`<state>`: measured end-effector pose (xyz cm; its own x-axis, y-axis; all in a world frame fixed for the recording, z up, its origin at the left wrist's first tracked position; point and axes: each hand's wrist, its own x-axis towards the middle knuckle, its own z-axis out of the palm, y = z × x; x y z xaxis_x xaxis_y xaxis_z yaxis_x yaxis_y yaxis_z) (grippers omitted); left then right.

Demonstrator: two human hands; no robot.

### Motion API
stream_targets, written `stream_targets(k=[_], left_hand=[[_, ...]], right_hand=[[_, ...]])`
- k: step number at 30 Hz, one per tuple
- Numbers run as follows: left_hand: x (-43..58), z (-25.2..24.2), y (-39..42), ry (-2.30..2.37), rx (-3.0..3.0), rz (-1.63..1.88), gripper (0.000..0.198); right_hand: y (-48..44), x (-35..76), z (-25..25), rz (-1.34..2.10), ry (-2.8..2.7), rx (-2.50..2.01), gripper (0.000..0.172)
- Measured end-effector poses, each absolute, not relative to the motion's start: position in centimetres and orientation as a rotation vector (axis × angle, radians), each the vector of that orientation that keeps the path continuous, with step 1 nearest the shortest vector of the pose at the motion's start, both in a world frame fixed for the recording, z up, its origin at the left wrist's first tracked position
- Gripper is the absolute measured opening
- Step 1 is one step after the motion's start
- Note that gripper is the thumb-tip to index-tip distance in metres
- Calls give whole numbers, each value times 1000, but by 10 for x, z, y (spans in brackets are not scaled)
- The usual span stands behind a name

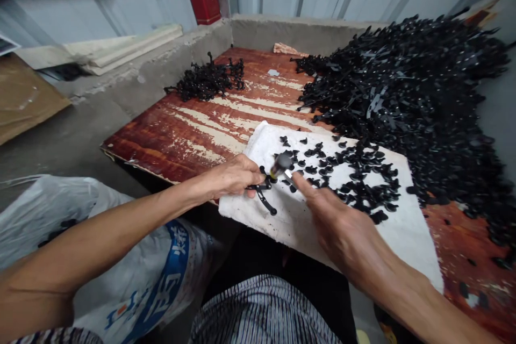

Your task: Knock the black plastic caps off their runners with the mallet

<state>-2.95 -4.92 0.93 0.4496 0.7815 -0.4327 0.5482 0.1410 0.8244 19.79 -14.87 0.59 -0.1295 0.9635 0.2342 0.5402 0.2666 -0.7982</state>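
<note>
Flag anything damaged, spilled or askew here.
The red tabletop looks worn: pale streaks run across it near the small black pile, as if the finish has come off. A few loose black bits lie past the right edge of the white sheet, apart from the big heap.

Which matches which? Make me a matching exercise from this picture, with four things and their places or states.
1. Cloth
2. Red box
3. Left hand
4. Bag

A. In the wall corner
B. Printed with blue
C. Holding a black part
D. Under scattered black bits

Pairs: 1-D, 2-A, 3-C, 4-B
</note>
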Motion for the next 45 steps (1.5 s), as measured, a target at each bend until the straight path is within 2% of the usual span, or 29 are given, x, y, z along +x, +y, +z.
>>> stream_targets(k=[6,11,14,17,20,24,26,28,31,34,37,41,45], left_hand=[[-30,11,-49,1269,1580,204,24],[-22,26,-55,1194,1762,181,25],[-11,36,-66,1052,1819,115,24],[-3,40,-78,956,1821,114,24],[-5,35,-86,1045,1745,309,16],[-10,23,-98,1112,1298,571,41],[-6,20,-106,1041,1009,611,46],[2,19,-112,991,824,672,44],[10,22,-110,1027,737,740,26],[5,26,-98,1124,753,678,8],[-2,27,-86,1175,813,627,11],[-4,28,-76,1221,879,597,15],[-7,31,-72,1256,881,546,16]], right_hand=[[-146,198,6,575,-2005,-1385,58],[-134,195,21,685,-1915,-1435,34],[-131,190,23,904,-1676,-1447,19],[-136,184,17,1259,-1432,-1402,24],[-144,182,11,1380,-1225,-1358,28],[-149,182,8,1319,-1037,-1375,31],[-149,180,6,1296,-1025,-1363,31],[-149,176,3,1302,-1053,-1352,31],[-152,176,1,1318,-1173,-1365,31],[-161,186,3,1251,-1347,-1440,30],[-172,200,4,1081,-1502,-1543,28],[-180,213,0,820,-1700,-1644,35],[-179,211,-5,707,-1821,-1637,41]])
